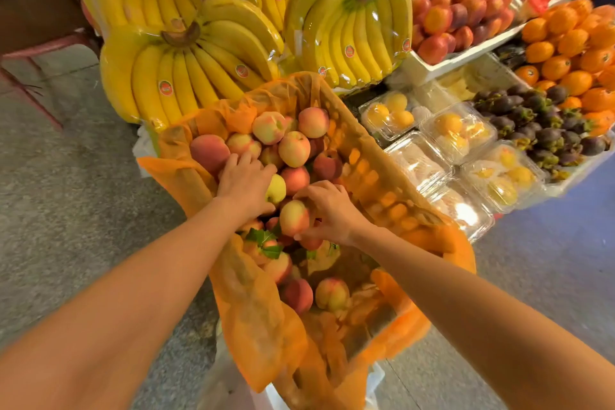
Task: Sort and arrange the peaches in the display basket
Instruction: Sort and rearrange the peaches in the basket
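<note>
A long display basket [376, 176] lined with orange plastic holds several peaches. Most are heaped at its far end [294, 148], and a few lie at the near end [331, 293] among green leaves [266, 241]. My left hand [244, 185] reaches into the middle of the pile, its fingers curled round a pale yellow-green peach [277, 189]. My right hand [327, 210] grips a yellow-and-red peach [293, 217] just right of it, thumb underneath and fingers over the top. Both hands sit close together, almost touching.
Wrapped banana bunches [199, 70] stand right behind the basket. To the right lie clear clamshell boxes of yellow fruit [459, 133], mangosteens [539, 123], oranges [572, 43] and a white tray of red fruit [466, 17]. Grey floor on the left, with a chair frame [36, 50].
</note>
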Available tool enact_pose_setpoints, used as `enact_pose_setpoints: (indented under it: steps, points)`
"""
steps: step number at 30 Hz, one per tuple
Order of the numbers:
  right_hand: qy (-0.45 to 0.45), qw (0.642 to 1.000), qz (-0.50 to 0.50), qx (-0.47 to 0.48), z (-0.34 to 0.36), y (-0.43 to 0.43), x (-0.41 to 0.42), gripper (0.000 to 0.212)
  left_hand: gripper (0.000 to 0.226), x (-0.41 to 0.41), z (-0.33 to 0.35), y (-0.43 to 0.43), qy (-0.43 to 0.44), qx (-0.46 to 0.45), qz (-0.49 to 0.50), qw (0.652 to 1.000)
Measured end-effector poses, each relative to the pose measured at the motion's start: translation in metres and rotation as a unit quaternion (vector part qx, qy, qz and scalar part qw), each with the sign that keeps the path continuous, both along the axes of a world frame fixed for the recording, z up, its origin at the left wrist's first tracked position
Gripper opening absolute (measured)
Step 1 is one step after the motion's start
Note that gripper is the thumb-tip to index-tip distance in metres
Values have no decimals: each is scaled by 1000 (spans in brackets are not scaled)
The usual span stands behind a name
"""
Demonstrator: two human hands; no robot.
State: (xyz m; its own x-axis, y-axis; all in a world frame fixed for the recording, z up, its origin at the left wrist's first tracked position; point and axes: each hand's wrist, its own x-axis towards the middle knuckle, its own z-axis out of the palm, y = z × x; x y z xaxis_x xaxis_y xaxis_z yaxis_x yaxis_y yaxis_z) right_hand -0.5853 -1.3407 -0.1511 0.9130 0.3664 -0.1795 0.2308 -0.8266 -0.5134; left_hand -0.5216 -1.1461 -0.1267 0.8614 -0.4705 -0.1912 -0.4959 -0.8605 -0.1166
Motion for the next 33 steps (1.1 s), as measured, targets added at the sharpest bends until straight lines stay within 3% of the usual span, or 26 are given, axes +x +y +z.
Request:
enact_pose_setpoints:
  steps: [5, 9, 15, 18, 20, 22, 23, 26, 28, 30, 32, 33]
  points:
    - [60, 981, -113, 144, 9, -11, -2, 67, 60, 4, -5, -4, -21, 13, -12, 1000]
    - [122, 933, -208, 267, 9, -17, 1, 61, 58, 10, -2, -2, -19, 14, -21, 1000]
    - [138, 888, -261, 352, 21, -23, 3, 55, 68, 8, 15, 2, 22, -158, 71, 985]
    - [150, 866, -273, 392, 30, -26, -1, 54, 70, 0, 23, 7, 23, -284, 94, 954]
    - [169, 847, -270, 426, 37, -30, -4, 55, 66, -7, 29, 11, 63, -422, 138, 894]
    - [199, 825, -257, 462, 42, -34, -7, 55, 60, -14, 37, 12, 126, -542, 189, 809]
    - [213, 816, -252, 475, 46, -35, -9, 57, 55, -19, 43, 12, 169, -595, 213, 756]
    - [248, 790, -248, 503, 57, -32, -14, 72, 40, -34, 57, 8, 338, -720, 252, 552]
    - [264, 772, -242, 525, 64, -29, -17, 80, 35, -42, 61, 7, 415, -743, 247, 464]
    - [268, 758, -235, 546, 70, -25, -21, 70, 43, -50, 65, 5, 456, -749, 255, 408]
    - [262, 749, -233, 563, 74, -22, -24, 62, 57, -57, 68, 1, 469, -740, 268, 401]
    - [258, 747, -229, 568, 76, -22, -25, 62, 60, -59, 69, -1, 464, -734, 274, 414]
